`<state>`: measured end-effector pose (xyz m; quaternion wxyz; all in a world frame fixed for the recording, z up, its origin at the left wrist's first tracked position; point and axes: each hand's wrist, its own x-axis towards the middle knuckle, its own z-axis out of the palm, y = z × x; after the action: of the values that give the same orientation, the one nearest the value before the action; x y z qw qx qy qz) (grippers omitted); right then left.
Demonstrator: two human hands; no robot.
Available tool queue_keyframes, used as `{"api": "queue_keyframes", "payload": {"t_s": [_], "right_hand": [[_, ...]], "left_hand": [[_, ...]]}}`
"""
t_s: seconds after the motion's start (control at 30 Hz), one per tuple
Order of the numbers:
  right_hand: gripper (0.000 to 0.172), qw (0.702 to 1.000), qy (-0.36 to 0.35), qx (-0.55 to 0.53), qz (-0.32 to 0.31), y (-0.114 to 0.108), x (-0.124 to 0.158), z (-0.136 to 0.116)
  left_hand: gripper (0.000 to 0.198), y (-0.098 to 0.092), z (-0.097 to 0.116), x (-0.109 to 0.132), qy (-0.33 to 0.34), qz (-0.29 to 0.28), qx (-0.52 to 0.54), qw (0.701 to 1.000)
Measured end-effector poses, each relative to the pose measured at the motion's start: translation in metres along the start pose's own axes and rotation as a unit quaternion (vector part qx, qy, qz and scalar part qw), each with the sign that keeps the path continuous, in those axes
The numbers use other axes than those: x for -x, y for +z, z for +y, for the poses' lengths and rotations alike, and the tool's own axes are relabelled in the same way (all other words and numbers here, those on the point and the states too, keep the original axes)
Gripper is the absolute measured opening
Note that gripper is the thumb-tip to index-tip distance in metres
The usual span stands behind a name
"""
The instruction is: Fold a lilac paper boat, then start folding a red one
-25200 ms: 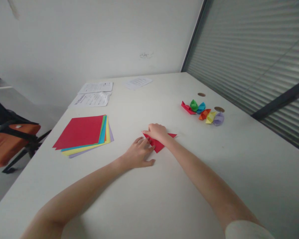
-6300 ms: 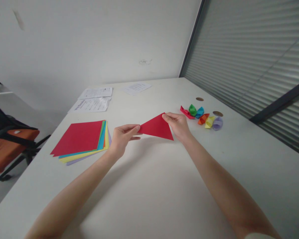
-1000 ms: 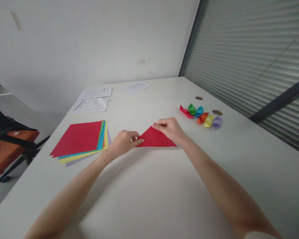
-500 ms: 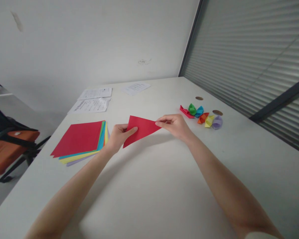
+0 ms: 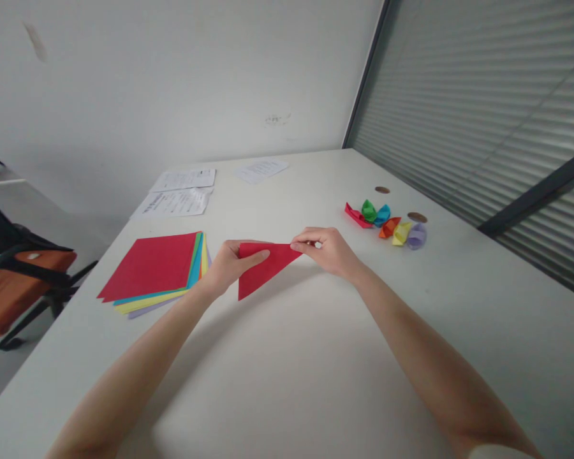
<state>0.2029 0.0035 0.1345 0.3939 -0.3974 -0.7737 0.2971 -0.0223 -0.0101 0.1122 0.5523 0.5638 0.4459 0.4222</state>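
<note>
A folded piece of red paper [image 5: 263,268] is held a little above the white table, its outline now a triangle with one corner pointing down. My left hand [image 5: 229,264] grips its left side, thumb on the near face and fingers behind. At the right corner, my right hand [image 5: 325,250] pinches the paper between thumb and fingertips. The far face and the fingers behind it are hidden. To the left lies a stack of coloured paper [image 5: 153,264], red on top, with green, blue, yellow and purple edges showing.
Several small folded paper boats in different colours, among them a green one [image 5: 368,211], stand at the right by two round brown discs on the table [image 5: 287,382]. Printed sheets [image 5: 175,202] lie at the back left. An orange chair [image 5: 23,287] stands left of the table.
The red paper has tipped, and its upper part is folded down or turned out of sight, so its top edge is now level and lower. My right hand has moved slightly left and down.
</note>
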Motion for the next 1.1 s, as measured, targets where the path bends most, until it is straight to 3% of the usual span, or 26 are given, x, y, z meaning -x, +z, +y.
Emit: {"api": "queue_keyframes", "payload": {"t_s": [0.17,0.37,0.63,1.1], "right_hand": [[0.018,1.000,-0.004,-0.005,0.000,0.002,0.001,0.000],[0.022,0.992,0.056,-0.101,0.054,0.004,-0.001,0.007],[0.027,0.972,0.101,-0.178,0.115,0.008,-0.003,0.009],[0.025,0.975,0.103,-0.147,0.132,0.004,-0.001,0.007]], "left_hand": [[0.037,0.005,0.001,0.001,0.010,0.041,0.014,0.999],[0.041,0.011,0.000,0.000,0.007,0.079,0.107,0.991],[0.043,0.014,0.002,0.000,0.012,0.081,0.131,0.988],[0.041,0.013,-0.004,-0.002,0.037,0.102,0.084,0.991]]}}
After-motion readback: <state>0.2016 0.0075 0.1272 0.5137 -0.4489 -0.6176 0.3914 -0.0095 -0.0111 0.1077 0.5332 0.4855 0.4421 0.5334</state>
